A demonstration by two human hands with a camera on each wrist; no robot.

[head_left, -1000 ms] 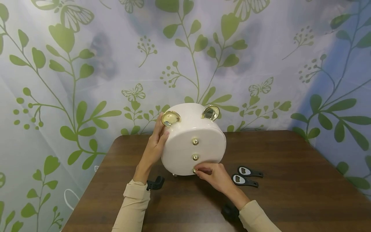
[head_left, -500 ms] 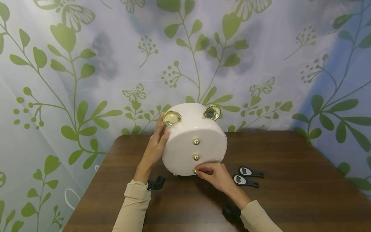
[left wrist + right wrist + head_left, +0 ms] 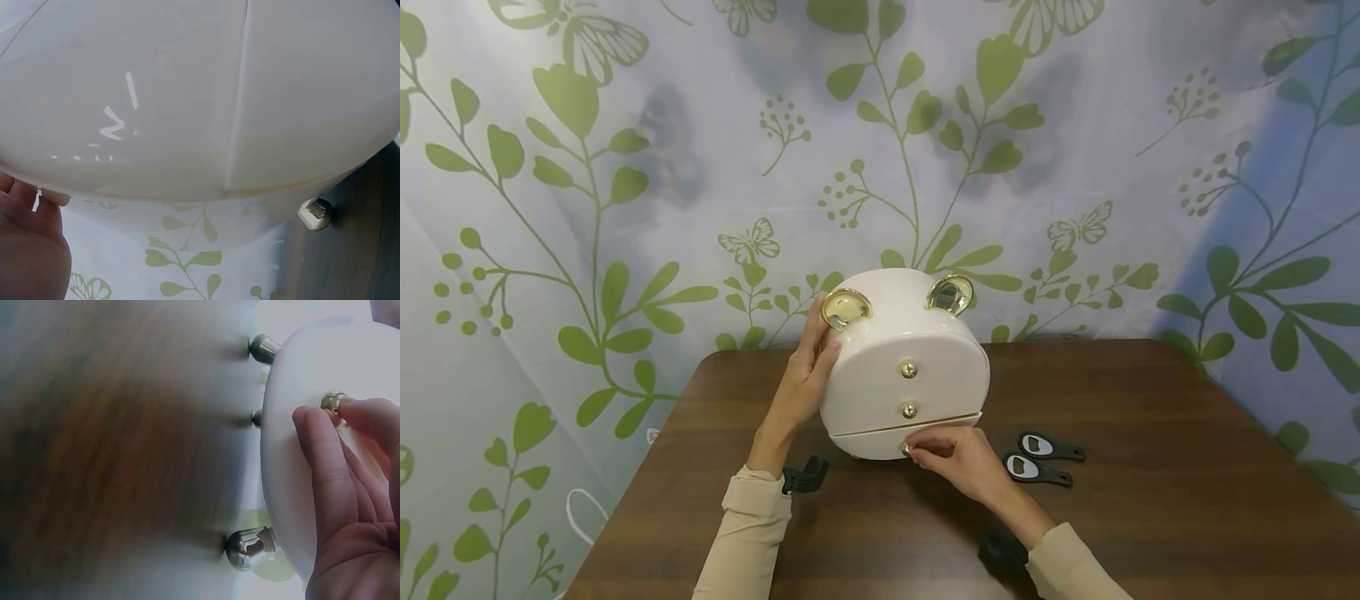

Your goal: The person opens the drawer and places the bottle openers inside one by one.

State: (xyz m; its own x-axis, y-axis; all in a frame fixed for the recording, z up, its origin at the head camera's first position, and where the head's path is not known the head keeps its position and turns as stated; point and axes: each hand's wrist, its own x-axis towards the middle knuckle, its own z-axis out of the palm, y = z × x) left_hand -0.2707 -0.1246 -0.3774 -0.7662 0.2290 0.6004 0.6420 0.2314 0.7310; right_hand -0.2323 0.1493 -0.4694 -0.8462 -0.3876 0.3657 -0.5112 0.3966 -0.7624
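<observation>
A glossy white drawer box (image 3: pixel 902 308) with gold ears stands on the table in the head view, its front toward me. Its bottom drawer (image 3: pixel 868 444) is a little way out, with a thin dark gap along its top edge. My right hand (image 3: pixel 958 458) pinches the gold knob (image 3: pixel 334 400) of that drawer between thumb and fingers. At the box's left side, below the left ear (image 3: pixel 846 310), my left hand (image 3: pixel 801 379) holds the body, thumb near the front edge. Two more gold knobs (image 3: pixel 909 369) show above. The drawer's inside is hidden.
Two black bottle openers (image 3: pixel 1037 469) lie side by side on the brown table (image 3: pixel 1187 483), right of my right hand. Behind the table hangs a leaf-patterned cloth (image 3: pixel 700 167). Gold ball feet (image 3: pixel 250 547) support the box.
The bottom drawer has come slightly out toward me, and a gap has appeared above it. My right hand has moved a little nearer with the knob. The left hand stays in place.
</observation>
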